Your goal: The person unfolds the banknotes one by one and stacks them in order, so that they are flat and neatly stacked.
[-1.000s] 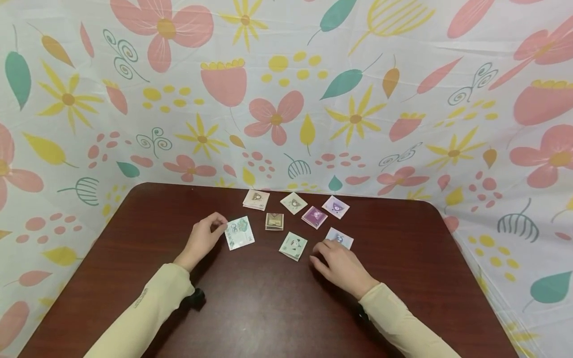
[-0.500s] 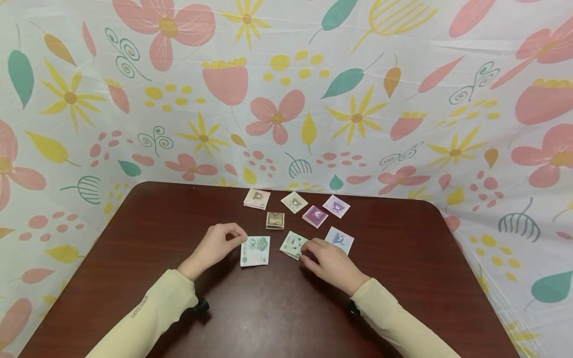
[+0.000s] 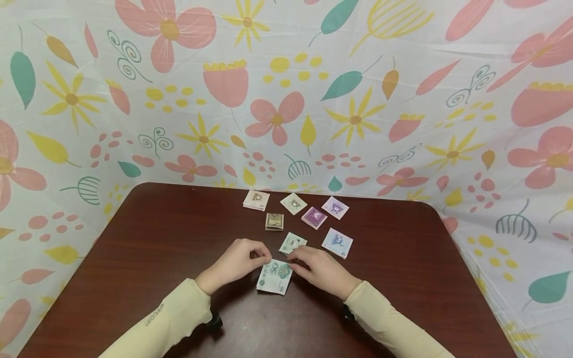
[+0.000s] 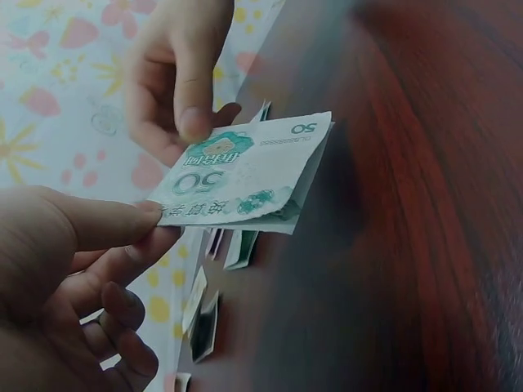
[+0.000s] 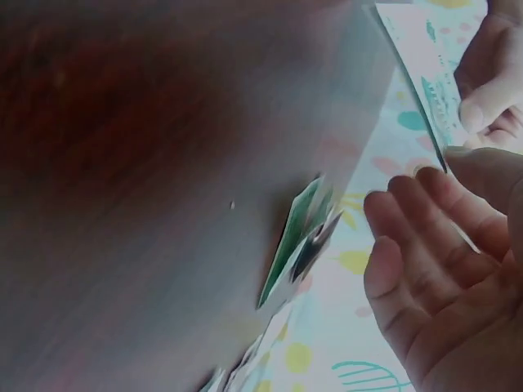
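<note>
A folded green-and-white banknote printed with 50 is held up between both hands in front of me. My left hand pinches its top left corner between thumb and index finger. At the opposite corner my right hand grips with thumb over fingers. The left wrist view shows the banknote raised above the table, its folded layers slightly parted along one edge. Just behind the right fingers lies a folded green note, partly covered by them. To the right of that is a folded blue note.
On the dark wooden table, further back, lie a brown folded note, a purple one and a lilac one. Two pale ones, a beige note and a greenish note, lie near the floral cloth.
My left hand has carried the 50 banknote rightward and nearer to me. My right hand has moved left from beside the blue note, past the green one, and taken the banknote's corner.
</note>
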Demonstrator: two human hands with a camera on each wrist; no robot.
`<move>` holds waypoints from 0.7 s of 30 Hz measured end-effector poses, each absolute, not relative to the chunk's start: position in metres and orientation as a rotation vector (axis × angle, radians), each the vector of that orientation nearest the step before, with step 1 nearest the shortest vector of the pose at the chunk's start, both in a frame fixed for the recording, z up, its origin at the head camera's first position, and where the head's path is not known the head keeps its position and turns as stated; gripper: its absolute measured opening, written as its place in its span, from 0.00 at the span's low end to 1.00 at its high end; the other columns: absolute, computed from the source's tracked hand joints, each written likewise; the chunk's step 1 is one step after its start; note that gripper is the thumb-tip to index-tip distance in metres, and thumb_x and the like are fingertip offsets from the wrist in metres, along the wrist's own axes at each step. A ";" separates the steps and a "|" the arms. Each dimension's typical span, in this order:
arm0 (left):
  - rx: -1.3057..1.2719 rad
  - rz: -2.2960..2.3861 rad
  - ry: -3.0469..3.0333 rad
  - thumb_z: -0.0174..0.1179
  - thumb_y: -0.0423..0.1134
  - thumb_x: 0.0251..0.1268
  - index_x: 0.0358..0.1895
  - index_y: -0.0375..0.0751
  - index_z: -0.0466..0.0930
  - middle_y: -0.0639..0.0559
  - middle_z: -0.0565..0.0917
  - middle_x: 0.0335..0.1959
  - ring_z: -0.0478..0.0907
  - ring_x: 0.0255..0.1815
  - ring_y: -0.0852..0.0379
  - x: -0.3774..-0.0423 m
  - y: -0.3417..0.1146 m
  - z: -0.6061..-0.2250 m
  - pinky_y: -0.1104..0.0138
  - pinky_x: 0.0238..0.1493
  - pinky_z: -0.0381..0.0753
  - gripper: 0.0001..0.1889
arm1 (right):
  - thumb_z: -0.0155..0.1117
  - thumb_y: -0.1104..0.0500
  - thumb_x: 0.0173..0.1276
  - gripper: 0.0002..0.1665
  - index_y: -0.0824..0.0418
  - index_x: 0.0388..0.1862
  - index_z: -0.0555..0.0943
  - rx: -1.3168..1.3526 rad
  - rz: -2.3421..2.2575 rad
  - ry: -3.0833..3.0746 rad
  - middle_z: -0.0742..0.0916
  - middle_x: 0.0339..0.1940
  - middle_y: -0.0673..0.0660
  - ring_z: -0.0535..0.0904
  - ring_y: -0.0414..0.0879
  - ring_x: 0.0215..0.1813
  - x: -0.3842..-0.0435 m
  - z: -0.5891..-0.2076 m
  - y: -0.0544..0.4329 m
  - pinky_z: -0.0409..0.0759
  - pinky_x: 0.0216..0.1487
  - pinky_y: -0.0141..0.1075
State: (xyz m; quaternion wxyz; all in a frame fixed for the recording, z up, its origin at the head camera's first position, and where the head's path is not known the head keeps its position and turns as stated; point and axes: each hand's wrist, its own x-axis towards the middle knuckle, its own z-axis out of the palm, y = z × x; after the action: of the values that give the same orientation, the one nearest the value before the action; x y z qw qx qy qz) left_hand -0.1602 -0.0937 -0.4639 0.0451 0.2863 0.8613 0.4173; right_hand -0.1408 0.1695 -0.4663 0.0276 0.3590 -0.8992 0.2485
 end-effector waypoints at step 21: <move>0.749 1.451 2.604 0.69 0.37 0.70 0.42 0.45 0.88 0.57 0.88 0.34 0.80 0.25 0.61 -0.153 -0.082 -0.474 0.69 0.32 0.78 0.02 | 0.68 0.62 0.74 0.02 0.56 0.42 0.86 0.801 1.411 -2.764 0.87 0.30 0.51 0.79 0.39 0.24 -0.137 -0.471 0.184 0.80 0.28 0.33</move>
State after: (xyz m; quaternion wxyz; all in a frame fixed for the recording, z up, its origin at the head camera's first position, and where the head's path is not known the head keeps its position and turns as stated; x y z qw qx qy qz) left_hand -0.1534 -0.0819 -0.4739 0.0341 0.2437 0.8466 0.4719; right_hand -0.1368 0.1839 -0.4710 -0.0316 0.2500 -0.8620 0.4399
